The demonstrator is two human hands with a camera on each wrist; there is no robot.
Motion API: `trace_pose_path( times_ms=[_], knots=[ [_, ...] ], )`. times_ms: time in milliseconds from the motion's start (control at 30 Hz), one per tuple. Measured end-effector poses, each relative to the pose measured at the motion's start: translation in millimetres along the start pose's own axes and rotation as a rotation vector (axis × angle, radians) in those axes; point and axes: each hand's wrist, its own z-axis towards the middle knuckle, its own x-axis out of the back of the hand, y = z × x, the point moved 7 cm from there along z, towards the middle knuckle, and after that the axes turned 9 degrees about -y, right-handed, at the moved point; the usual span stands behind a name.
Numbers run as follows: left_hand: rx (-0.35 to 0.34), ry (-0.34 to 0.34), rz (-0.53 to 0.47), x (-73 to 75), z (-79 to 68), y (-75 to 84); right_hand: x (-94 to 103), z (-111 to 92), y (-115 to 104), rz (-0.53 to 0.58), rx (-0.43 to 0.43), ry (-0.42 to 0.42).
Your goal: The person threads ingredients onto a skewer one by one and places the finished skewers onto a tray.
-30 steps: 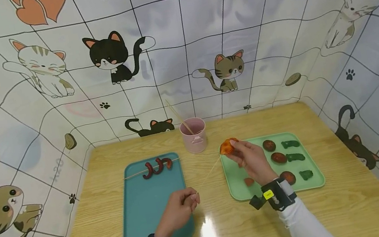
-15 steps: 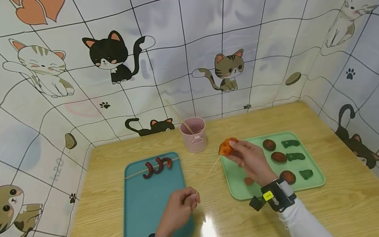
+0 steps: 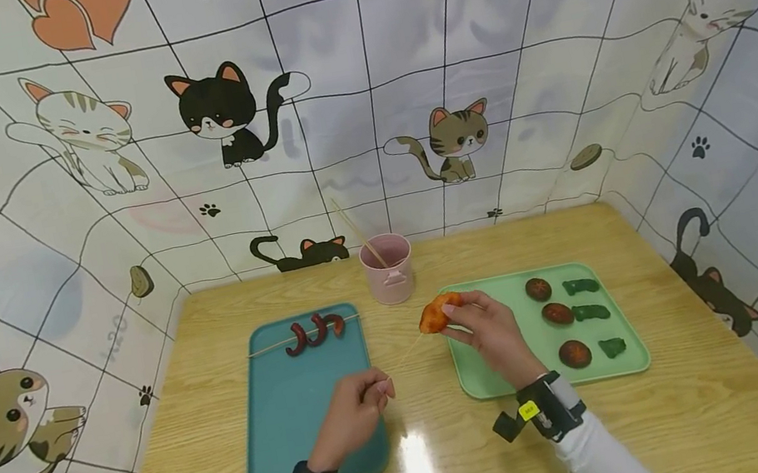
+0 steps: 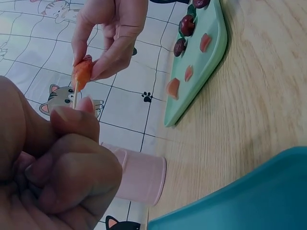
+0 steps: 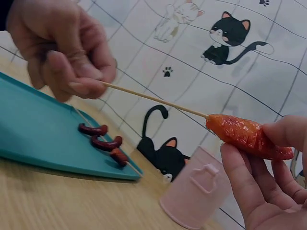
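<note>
My left hand (image 3: 354, 418) pinches a thin bamboo skewer (image 5: 158, 101) near one end, its other fingers curled in. The skewer slants up toward my right hand (image 3: 493, 332), and its far end enters the narrow tip of a glossy orange-red piece of meat (image 5: 247, 136). Thumb and fingertips of the right hand pinch that chicken-wing-shaped piece, above the left edge of the green tray (image 3: 474, 376). On the teal tray (image 3: 291, 429) lies a second skewer threaded with several curled, dark red sausage pieces (image 3: 317, 332).
Brown mushroom caps (image 3: 575, 354) and folded green pieces (image 3: 590, 313) lie on the green tray. Small pink slices (image 4: 173, 88) lie along its near side. A pink cup (image 3: 387, 279) with a stick (image 3: 354, 226) in it stands at the back, against the cat-print wall sheet.
My right hand has moved left and slightly down with the meat piece, bringing it closer to the left hand. Less of the skewer shows between them. The left hand has shifted only slightly.
</note>
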Motion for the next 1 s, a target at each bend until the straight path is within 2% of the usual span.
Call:
trace_pose_path(
  times_ms=[333, 500, 733, 1000],
  knots=[
    [-0.041, 0.032, 0.062, 5.1, 1.6, 1.1, -21.7, -6, 29, 0.019, -0.026, -0.044],
    [-0.039, 0.050, 0.090, 6.9, 1.3, 0.2, -31.3, -10, 36, 0.023, -0.031, -0.092],
    [-0.035, 0.066, 0.132, 9.5, 0.8, 0.5, -35.1, -12, 37, 0.016, -0.050, -0.101],
    [-0.043, 0.067, 0.124, 13.6, 0.2, -4.1, -37.1, -11, 42, 0.013, -0.074, -0.139]
  ],
)
